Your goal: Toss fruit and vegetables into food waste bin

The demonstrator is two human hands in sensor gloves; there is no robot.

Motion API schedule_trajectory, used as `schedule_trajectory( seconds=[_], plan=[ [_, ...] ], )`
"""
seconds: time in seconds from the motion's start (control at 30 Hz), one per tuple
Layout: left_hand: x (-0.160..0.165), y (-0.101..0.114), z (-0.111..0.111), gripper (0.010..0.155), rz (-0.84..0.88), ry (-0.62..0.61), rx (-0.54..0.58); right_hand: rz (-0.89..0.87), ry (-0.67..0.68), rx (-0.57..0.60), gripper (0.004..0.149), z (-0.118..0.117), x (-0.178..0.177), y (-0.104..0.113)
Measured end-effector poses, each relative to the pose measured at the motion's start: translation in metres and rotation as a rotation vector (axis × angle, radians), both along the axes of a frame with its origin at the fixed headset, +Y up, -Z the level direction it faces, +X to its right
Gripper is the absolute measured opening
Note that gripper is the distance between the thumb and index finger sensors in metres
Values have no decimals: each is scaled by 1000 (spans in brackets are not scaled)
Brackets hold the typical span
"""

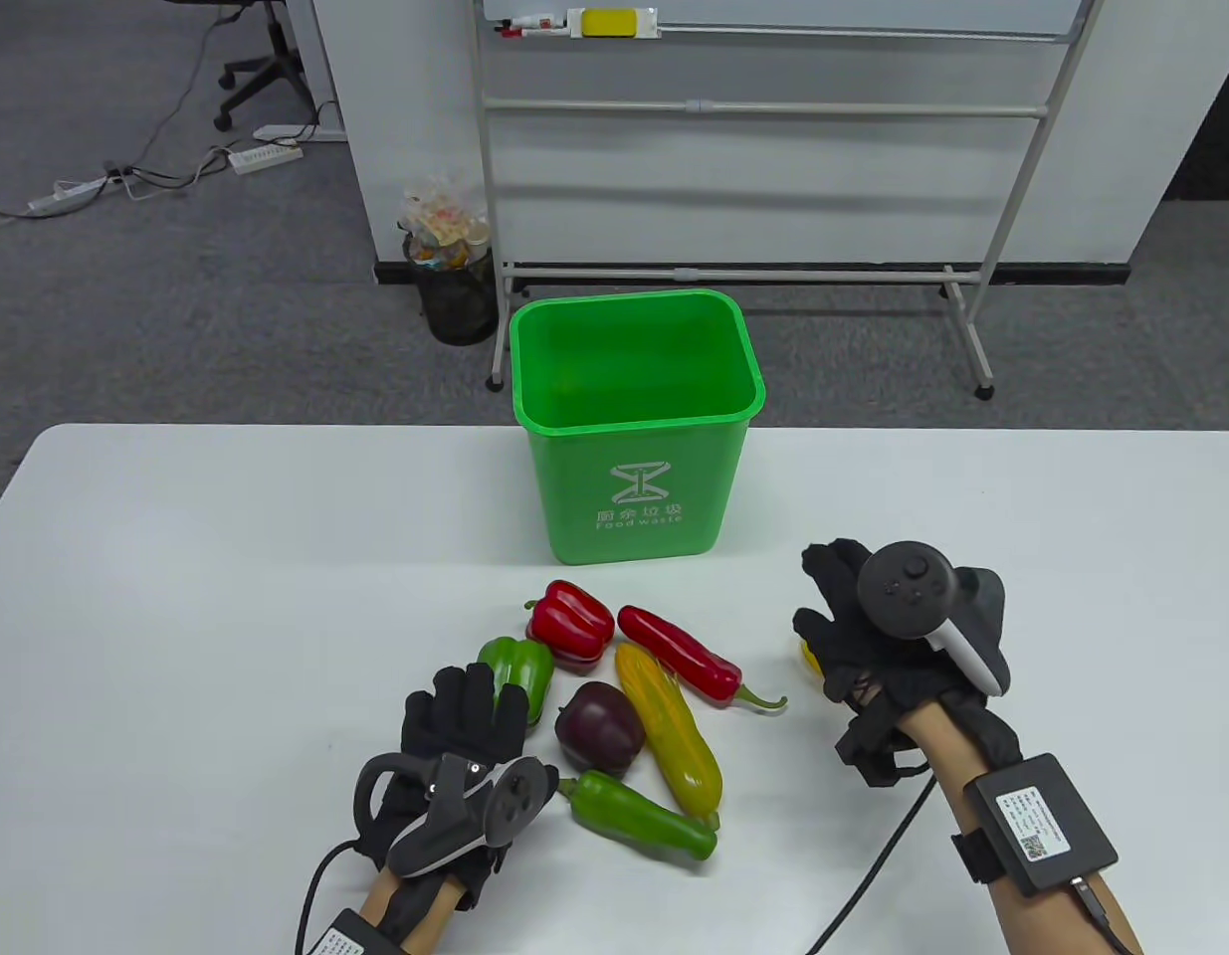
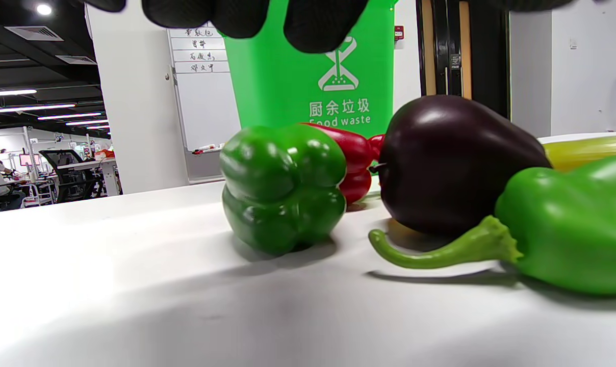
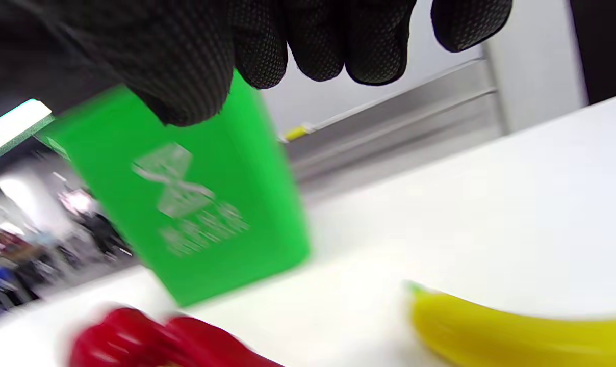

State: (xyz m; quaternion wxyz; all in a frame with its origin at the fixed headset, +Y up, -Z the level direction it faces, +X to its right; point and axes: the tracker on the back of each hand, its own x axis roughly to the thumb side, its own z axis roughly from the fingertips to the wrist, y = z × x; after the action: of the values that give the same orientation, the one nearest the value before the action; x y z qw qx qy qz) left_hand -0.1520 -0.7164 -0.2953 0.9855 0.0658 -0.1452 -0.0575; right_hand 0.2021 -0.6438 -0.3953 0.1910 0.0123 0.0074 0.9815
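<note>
The green food waste bin stands open at the table's far middle. In front of it lie a red bell pepper, a red chili, a green bell pepper, a dark eggplant, a corn cob and a long green pepper. My left hand is open, fingers spread, just left of the green bell pepper and holds nothing. My right hand is open above a yellow banana, which lies on the table; its fingers hang clear of it.
The white table runs wide to both sides. Behind the bin are a whiteboard stand and a black mesh wastebasket on the floor. Cables trail from both wrists toward the near edge.
</note>
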Motion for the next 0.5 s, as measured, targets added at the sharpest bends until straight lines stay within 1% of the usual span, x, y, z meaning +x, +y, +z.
schedule_trajectory(
  seconds=[0.07,0.1,0.17,0.23,0.4,0.5],
  plan=[
    [0,0,0,83,-3,0,-5,126,-48,-80,77,-10,3,-24],
    [0,-1,-1,82,-9,-5,-14,203,-78,-142,81,-16,5,-40],
    [-1,-1,-1,82,-11,-6,-28,257,-100,-246,86,-26,8,-64],
    [-3,-1,-1,82,-17,-2,-26,263,-120,-307,90,-34,10,-80],
    [-7,0,-2,82,-4,8,-20,294,-177,-424,93,-49,14,-104],
    [-7,0,-3,82,-6,4,-25,307,-186,-455,92,-52,15,-114]
  ],
)
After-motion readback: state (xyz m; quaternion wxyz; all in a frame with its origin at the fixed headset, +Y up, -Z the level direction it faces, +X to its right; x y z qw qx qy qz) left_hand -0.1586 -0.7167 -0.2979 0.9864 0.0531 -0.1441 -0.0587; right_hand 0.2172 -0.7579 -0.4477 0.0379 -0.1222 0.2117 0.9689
